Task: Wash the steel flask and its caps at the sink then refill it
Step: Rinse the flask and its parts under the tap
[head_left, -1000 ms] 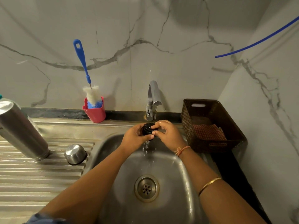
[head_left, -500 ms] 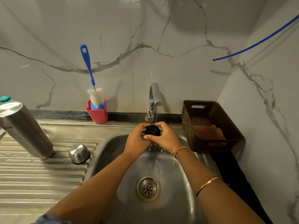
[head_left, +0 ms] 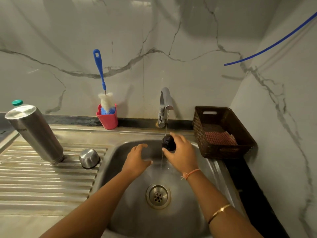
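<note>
The black cap point(head_left: 169, 143) is being gripped by the right hand point(head_left: 182, 156) under the water point(head_left: 166, 125) for rinsing; the left hand point(head_left: 137, 159) is being held open.

One tall cylindrical steel flask point(head_left: 35, 133), one small domed steel cap point(head_left: 89, 158), one round black plastic cap point(head_left: 169, 143). One blue-handled white-bristled bottle brush point(head_left: 100, 71), one red plastic cup point(head_left: 108, 119), one chrome tap point(head_left: 164, 103), one steel sink basin point(head_left: 180, 220), one brown woven basket point(head_left: 228, 151), one red checked cloth point(head_left: 220, 138).
</note>
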Available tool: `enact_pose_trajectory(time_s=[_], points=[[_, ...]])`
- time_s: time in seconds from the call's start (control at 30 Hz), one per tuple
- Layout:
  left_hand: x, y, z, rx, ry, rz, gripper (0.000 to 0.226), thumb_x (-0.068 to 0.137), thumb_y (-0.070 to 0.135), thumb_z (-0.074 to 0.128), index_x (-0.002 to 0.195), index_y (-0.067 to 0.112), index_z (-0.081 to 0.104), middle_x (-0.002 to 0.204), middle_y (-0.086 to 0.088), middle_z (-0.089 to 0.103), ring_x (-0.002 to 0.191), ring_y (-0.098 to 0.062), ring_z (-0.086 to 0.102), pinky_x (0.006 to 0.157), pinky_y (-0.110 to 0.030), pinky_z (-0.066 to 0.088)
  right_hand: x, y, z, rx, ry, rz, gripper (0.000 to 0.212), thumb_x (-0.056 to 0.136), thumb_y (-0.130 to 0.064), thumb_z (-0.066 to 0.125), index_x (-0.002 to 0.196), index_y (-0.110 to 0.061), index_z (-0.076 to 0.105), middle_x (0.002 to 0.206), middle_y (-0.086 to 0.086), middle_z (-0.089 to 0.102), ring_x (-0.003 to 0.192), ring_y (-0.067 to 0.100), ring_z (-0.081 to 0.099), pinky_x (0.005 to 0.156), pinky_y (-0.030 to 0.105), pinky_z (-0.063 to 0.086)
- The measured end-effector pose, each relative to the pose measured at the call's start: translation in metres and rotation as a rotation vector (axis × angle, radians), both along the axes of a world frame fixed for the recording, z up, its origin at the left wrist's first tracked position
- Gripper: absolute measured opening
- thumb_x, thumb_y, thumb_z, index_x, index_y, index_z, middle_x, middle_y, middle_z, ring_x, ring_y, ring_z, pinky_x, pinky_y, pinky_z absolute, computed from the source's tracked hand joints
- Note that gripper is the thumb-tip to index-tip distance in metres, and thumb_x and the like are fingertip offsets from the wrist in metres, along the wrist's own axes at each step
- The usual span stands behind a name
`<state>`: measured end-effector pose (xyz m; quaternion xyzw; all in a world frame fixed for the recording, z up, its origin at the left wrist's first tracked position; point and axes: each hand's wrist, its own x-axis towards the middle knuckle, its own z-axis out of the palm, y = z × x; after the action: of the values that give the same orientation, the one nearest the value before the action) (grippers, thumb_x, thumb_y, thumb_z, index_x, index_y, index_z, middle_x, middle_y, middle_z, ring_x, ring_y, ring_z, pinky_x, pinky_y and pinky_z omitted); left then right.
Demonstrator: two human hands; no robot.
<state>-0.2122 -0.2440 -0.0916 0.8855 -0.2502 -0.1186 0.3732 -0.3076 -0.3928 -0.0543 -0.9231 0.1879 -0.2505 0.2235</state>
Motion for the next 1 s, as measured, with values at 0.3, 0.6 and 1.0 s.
enact_pose_trajectory(time_s=[0.3,0.6,1.0], points=[[-0.017,0.047,-0.009,-0.039,-0.001,0.065,0.05,0.081,0.019,0.074,0.127,0.018,0.054,0.129,-0.003,0.053,0.119,-0.018,0.051,0.1,-0.027,0.039,-0.016,0.016,-0.015,0.497,0.231,-0.039,0.047,0.077,-0.014,0.072,0.119,-0.012,0.052,0.112,0.008,0.062,0.097,0.019,0.057,0.08,0.025,0.047],[-0.016,0.084,-0.005,-0.169,-0.03,0.159,0.034,0.083,0.01,0.07,0.116,0.011,0.063,0.108,0.007,0.058,0.105,-0.011,0.055,0.091,-0.019,0.04,-0.008,0.031,0.017,1.372,-0.067,0.294,0.035,0.082,-0.007,0.062,0.116,-0.009,0.056,0.114,0.014,0.063,0.102,0.026,0.062,0.088,0.039,0.051],[0.013,0.178,-0.011,-0.206,0.036,0.184,0.02,0.082,0.012,0.072,0.101,0.018,0.067,0.103,0.004,0.068,0.1,-0.013,0.063,0.091,-0.036,0.051,0.011,0.087,0.022,1.436,-0.046,0.221,0.035,0.076,-0.014,0.068,0.109,-0.014,0.059,0.103,0.013,0.068,0.093,0.023,0.066,0.071,0.031,0.055]])
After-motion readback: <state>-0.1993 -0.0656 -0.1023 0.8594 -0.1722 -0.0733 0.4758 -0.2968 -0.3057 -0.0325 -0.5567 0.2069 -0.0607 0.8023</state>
